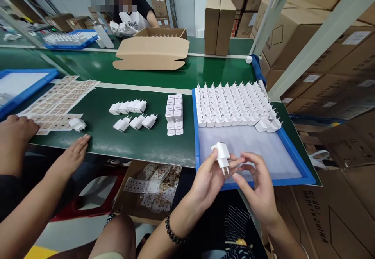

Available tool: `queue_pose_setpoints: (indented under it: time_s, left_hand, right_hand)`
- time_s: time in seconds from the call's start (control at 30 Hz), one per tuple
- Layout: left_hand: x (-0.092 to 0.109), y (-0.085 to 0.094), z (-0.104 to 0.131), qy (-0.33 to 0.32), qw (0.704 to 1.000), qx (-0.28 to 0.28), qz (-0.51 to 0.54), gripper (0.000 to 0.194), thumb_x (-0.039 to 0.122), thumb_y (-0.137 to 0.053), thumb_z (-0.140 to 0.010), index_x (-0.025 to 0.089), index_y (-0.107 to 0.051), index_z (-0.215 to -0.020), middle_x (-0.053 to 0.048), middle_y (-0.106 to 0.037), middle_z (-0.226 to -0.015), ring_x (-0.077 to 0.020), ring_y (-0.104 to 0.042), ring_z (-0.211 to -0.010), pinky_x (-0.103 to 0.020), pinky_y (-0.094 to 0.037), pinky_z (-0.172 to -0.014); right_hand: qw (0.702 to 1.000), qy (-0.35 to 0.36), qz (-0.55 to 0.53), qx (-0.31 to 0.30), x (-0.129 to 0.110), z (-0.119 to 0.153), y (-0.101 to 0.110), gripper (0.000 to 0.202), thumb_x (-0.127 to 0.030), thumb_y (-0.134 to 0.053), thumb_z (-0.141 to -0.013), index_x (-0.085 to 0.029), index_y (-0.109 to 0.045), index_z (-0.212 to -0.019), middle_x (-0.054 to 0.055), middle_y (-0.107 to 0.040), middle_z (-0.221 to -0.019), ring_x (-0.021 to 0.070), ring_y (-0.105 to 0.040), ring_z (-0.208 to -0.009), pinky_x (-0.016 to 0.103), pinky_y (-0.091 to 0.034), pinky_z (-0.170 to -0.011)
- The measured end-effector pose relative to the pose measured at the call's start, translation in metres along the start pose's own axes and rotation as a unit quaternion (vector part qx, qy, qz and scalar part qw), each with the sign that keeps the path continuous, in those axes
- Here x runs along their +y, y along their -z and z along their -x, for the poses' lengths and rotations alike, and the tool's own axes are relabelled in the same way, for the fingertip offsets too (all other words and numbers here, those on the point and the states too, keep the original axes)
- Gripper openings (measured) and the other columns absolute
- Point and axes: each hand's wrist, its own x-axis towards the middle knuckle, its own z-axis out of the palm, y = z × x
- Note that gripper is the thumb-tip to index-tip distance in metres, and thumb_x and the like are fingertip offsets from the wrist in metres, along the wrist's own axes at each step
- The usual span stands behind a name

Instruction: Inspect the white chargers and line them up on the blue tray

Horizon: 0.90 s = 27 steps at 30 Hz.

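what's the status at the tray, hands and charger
Left hand holds white charger, prongs down. Right hand open beside it, fingertips close. Both over bare front of blue tray; rows of chargers at back. Co-worker's hand far left, clear.

**Even overhead light, wide-angle bend at the edges**

The scene is bright and evenly lit from above, with only soft, faint shadows under the white chargers (133, 115) on the green conveyor belt (140, 142). A pale sheen lies along the belt's far edge near the flat cardboard box (152, 52). The blue tray (295, 153) liner looks slightly washed out. Shelf posts and cartons at the right edge bow and stretch from lens distortion. Focus stays sharp throughout; one face at the top is pixelated.
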Motion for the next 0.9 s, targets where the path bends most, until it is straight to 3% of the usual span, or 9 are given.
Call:
queue_pose_setpoints:
  time_s: [0.13,0.27,0.37,0.47,0.53,0.63,0.7,0.8,0.9]
  left_hand:
    - [-0.008,0.0,-0.001,0.003,0.999,0.022,0.047,0.029,0.041,-0.066,-0.089,0.014,-0.064,-0.1,-0.01,-0.074,-0.096,-0.0257,-0.069,-0.1,-0.037,-0.049,-0.094]
    - [-0.015,-0.001,-0.002,0.016,1.0,0.007,0.009,0.034,0.043,-0.067,-0.086,0.01,-0.066,-0.096,-0.014,-0.074,-0.099,-0.0285,-0.067,-0.105,-0.038,-0.049,-0.095]
    - [-0.016,0.001,0.0,0.025,0.999,-0.008,-0.023,0.03,0.041,-0.067,-0.086,0.014,-0.064,-0.1,-0.012,-0.073,-0.102,-0.0258,-0.067,-0.105,-0.035,-0.048,-0.093]
    - [-0.012,0.008,0.005,0.062,0.994,-0.038,-0.078,0.025,0.037,-0.067,-0.087,0.016,-0.061,-0.099,-0.011,-0.072,-0.106,-0.0224,-0.069,-0.098,-0.033,-0.048,-0.089]
    - [-0.009,0.015,0.008,0.08,0.988,-0.067,-0.118,0.022,0.034,-0.066,-0.087,0.014,-0.061,-0.093,-0.011,-0.072,-0.098,-0.0205,-0.07,-0.088,-0.031,-0.048,-0.084]
    - [-0.008,0.027,0.006,0.09,0.987,-0.069,-0.115,0.018,0.029,-0.066,-0.085,0.012,-0.06,-0.085,-0.008,-0.069,-0.08,-0.0162,-0.066,-0.073,-0.029,-0.047,-0.076]
    - [-0.008,0.032,0.003,0.089,0.991,-0.056,-0.085,0.016,0.026,-0.066,-0.083,0.013,-0.059,-0.083,-0.006,-0.066,-0.076,-0.0143,-0.063,-0.069,-0.028,-0.047,-0.073]
    - [-0.009,0.038,-0.002,0.093,0.992,-0.068,-0.056,0.015,0.025,-0.066,-0.081,0.012,-0.059,-0.083,-0.005,-0.065,-0.076,-0.0144,-0.063,-0.069,-0.028,-0.047,-0.072]
    - [-0.009,0.04,-0.004,0.098,0.99,-0.085,-0.047,0.016,0.027,-0.066,-0.083,0.012,-0.06,-0.084,-0.006,-0.065,-0.077,-0.0151,-0.063,-0.07,-0.029,-0.047,-0.073]
  right_hand:
    - [0.977,0.118,0.171,0.051,0.007,0.004,-0.01,0.04,-0.026,-0.073,-0.085,-0.026,-0.064,-0.124,0.012,-0.059,-0.114,0.0315,-0.058,-0.108,0.051,-0.052,-0.091]
    - [0.971,0.169,0.166,0.027,0.011,0.0,-0.016,0.024,-0.018,-0.063,-0.091,-0.025,-0.069,-0.113,0.009,-0.073,-0.095,0.0257,-0.069,-0.083,0.039,-0.057,-0.072]
    - [0.976,0.13,0.172,0.013,0.012,-0.014,-0.006,0.012,-0.022,-0.058,-0.095,-0.022,-0.069,-0.101,0.006,-0.075,-0.085,0.0214,-0.069,-0.069,0.032,-0.054,-0.063]
    - [0.972,0.052,0.229,-0.015,0.013,-0.046,0.02,0.016,-0.034,-0.058,-0.095,-0.02,-0.067,-0.094,0.002,-0.068,-0.068,0.018,-0.06,-0.054,0.029,-0.045,-0.053]
    - [0.948,0.028,0.317,-0.011,0.018,-0.077,0.04,0.018,-0.035,-0.058,-0.093,-0.019,-0.066,-0.09,0.001,-0.063,-0.062,0.0196,-0.06,-0.055,0.03,-0.043,-0.057]
    - [0.868,-0.031,0.495,-0.032,0.027,-0.124,0.061,0.012,-0.028,-0.06,-0.089,-0.018,-0.065,-0.084,0.008,-0.068,-0.07,0.0253,-0.064,-0.065,0.032,-0.038,-0.061]
    - [0.852,-0.04,0.522,-0.027,0.033,-0.147,0.064,0.009,-0.022,-0.06,-0.087,-0.016,-0.064,-0.083,0.013,-0.071,-0.076,0.0282,-0.065,-0.07,0.033,-0.035,-0.061]
    - [0.852,-0.04,0.521,-0.028,0.036,-0.162,0.063,0.009,-0.025,-0.059,-0.09,-0.016,-0.064,-0.088,0.012,-0.071,-0.076,0.0279,-0.065,-0.071,0.032,-0.034,-0.061]
    - [0.871,-0.041,0.489,0.018,0.037,-0.16,0.069,0.021,-0.041,-0.058,-0.094,-0.02,-0.063,-0.092,0.005,-0.067,-0.066,0.0248,-0.061,-0.064,0.03,-0.033,-0.058]
